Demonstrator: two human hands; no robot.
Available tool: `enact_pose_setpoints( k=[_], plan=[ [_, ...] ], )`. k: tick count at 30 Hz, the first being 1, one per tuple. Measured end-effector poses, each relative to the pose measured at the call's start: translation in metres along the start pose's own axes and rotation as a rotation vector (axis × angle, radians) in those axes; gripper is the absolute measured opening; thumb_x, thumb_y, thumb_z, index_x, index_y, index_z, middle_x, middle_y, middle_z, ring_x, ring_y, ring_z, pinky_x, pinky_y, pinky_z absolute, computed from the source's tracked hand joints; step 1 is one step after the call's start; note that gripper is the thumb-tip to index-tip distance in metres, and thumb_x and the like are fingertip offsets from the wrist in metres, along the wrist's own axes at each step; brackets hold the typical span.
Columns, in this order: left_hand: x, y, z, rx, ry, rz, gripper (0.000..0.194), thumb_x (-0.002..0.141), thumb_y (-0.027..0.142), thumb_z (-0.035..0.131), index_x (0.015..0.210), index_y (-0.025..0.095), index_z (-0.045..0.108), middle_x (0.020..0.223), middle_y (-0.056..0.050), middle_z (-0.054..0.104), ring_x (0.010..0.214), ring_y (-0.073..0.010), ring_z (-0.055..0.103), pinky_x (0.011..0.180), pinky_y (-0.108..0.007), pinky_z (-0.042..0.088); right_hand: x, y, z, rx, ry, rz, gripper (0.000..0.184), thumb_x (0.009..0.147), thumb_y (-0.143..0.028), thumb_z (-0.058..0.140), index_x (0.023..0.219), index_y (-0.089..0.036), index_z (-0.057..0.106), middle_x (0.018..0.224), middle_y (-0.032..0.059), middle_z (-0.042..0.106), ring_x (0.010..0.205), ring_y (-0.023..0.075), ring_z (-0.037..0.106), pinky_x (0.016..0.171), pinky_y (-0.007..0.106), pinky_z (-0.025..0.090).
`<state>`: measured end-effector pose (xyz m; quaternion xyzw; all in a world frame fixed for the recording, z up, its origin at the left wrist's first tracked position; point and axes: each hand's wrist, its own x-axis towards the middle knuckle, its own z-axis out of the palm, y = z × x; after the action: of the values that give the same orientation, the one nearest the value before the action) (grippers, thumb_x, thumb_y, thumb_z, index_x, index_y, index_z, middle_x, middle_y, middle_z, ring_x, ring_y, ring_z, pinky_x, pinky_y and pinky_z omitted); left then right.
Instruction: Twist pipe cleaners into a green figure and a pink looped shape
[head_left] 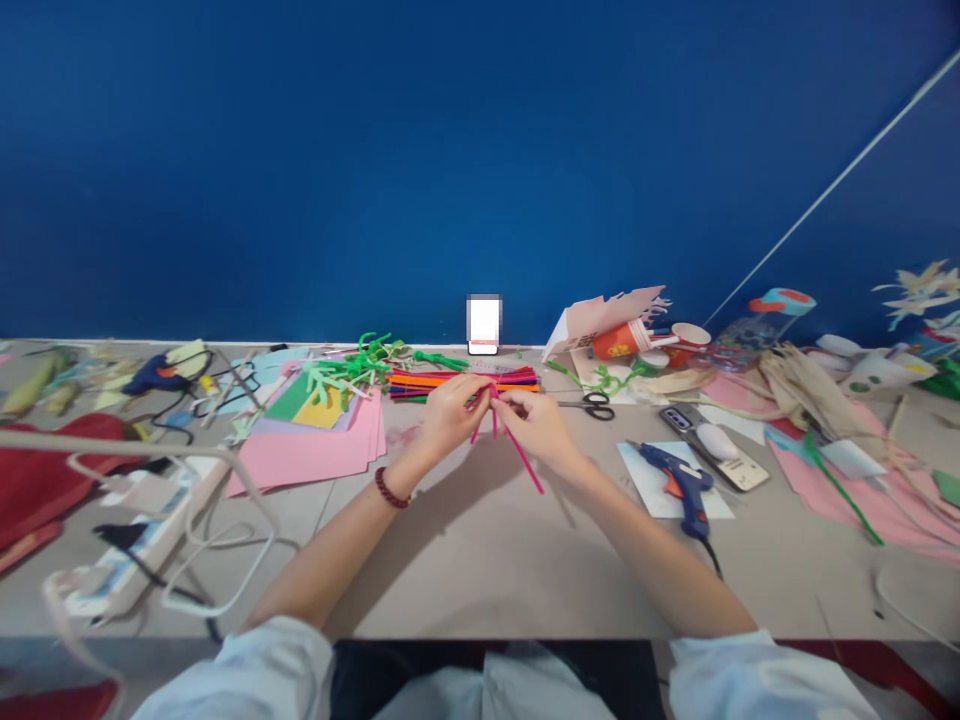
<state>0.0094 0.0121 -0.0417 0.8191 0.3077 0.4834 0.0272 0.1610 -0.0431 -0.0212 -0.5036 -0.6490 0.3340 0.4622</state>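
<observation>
**Left hand (pixel 452 412) and right hand (pixel 541 428) meet over magenta fuzzy stems (pixel 525 463)**

Both hands are nearly closed, their fingertips brought together just above the worktop (pixel 450 580). The left hand has its fingers curled inward, the tips pinching the magenta stems at the top; a dark red beaded bracelet (pixel 391 488) circles that wrist. The right hand grips the same pieces between thumb and fingers. One long end slants down and to the right below the right hand, and shorter ends hang between the two. How the stems are joined inside the grip is hidden, and whether they are one piece or several I cannot tell.

Directly beyond the hands, partly covered by them, lies a bundle of coloured stems (pixel 409 383) in purple, orange and red. Farther beyond, a phone with a bright screen (pixel 484 322) stands upright near the blue wall (pixel 480 150). Black-handled scissors (pixel 598 406) lie just to the right of the right hand. Farther right and closer to the person, a blue glue gun (pixel 679 480) rests on a pale sheet (pixel 640 492). To the left of the left hand are pink sheets (pixel 300 457), with green fuzzy stems (pixel 371 355) beyond them.
</observation>
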Motion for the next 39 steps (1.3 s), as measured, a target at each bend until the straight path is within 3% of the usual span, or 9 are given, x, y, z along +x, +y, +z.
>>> enact_pose_setpoints(
  k=[10, 18, 24, 30, 35, 39],
  plan=[
    [-0.001, 0.006, 0.001, -0.260, -0.018, -0.251, 0.018, 0.086, 0.026, 0.052, 0.092, 0.018, 0.068, 0.088, -0.005, 0.071, 0.078, -0.0154, 0.065, 0.073, -0.026, 0.052, 0.000, 0.002, 0.007, 0.099, -0.048, 0.028, 0.028, 0.087, -0.037, 0.047, 0.071, -0.017, 0.058, 0.061, 0.0004, 0.060, 0.052, 0.0121, 0.053, 0.051, 0.021, 0.040],
    [-0.005, 0.012, 0.004, -0.407, 0.032, -0.391, 0.020, 0.083, 0.031, 0.056, 0.082, 0.017, 0.070, 0.081, -0.005, 0.070, 0.074, -0.0162, 0.064, 0.068, -0.026, 0.052, -0.001, 0.010, 0.011, -0.137, 0.024, -0.128, 0.024, 0.085, -0.024, 0.044, 0.068, -0.017, 0.058, 0.063, 0.0021, 0.061, 0.055, 0.0125, 0.052, 0.054, 0.022, 0.037],
    [-0.002, 0.014, 0.008, -0.598, -0.004, -0.513, 0.015, 0.083, 0.027, 0.054, 0.082, 0.015, 0.063, 0.080, -0.005, 0.067, 0.073, -0.0136, 0.062, 0.066, -0.024, 0.051, 0.001, 0.013, 0.010, -0.220, 0.029, -0.148, 0.026, 0.086, -0.025, 0.045, 0.066, -0.017, 0.058, 0.060, 0.0010, 0.059, 0.052, 0.0113, 0.049, 0.053, 0.021, 0.034],
    [-0.002, 0.005, 0.011, -0.631, -0.094, -0.419, 0.016, 0.089, 0.028, 0.046, 0.092, 0.016, 0.057, 0.085, -0.005, 0.062, 0.078, -0.0123, 0.059, 0.074, -0.025, 0.049, 0.005, 0.008, -0.007, -0.242, -0.064, -0.052, 0.037, 0.086, -0.037, 0.052, 0.056, -0.016, 0.053, 0.052, -0.0011, 0.052, 0.048, 0.0101, 0.044, 0.049, 0.022, 0.031],
    [0.000, 0.008, 0.010, -0.622, -0.134, -0.343, 0.020, 0.090, 0.030, 0.046, 0.096, 0.016, 0.059, 0.091, -0.007, 0.063, 0.078, -0.0132, 0.059, 0.072, -0.026, 0.050, 0.009, 0.001, -0.024, -0.048, -0.040, 0.005, 0.030, 0.081, -0.044, 0.060, 0.070, -0.016, 0.056, 0.062, -0.0003, 0.056, 0.054, 0.0109, 0.050, 0.050, 0.021, 0.039],
    [0.000, 0.007, 0.010, -0.596, -0.126, -0.315, 0.022, 0.089, 0.032, 0.049, 0.096, 0.017, 0.064, 0.091, -0.007, 0.066, 0.078, -0.0143, 0.062, 0.073, -0.028, 0.051, 0.012, 0.002, -0.023, 0.134, 0.002, 0.056, 0.029, 0.078, -0.045, 0.063, 0.082, -0.017, 0.056, 0.069, 0.0007, 0.058, 0.057, 0.0119, 0.055, 0.044, 0.019, 0.041]
  ],
)
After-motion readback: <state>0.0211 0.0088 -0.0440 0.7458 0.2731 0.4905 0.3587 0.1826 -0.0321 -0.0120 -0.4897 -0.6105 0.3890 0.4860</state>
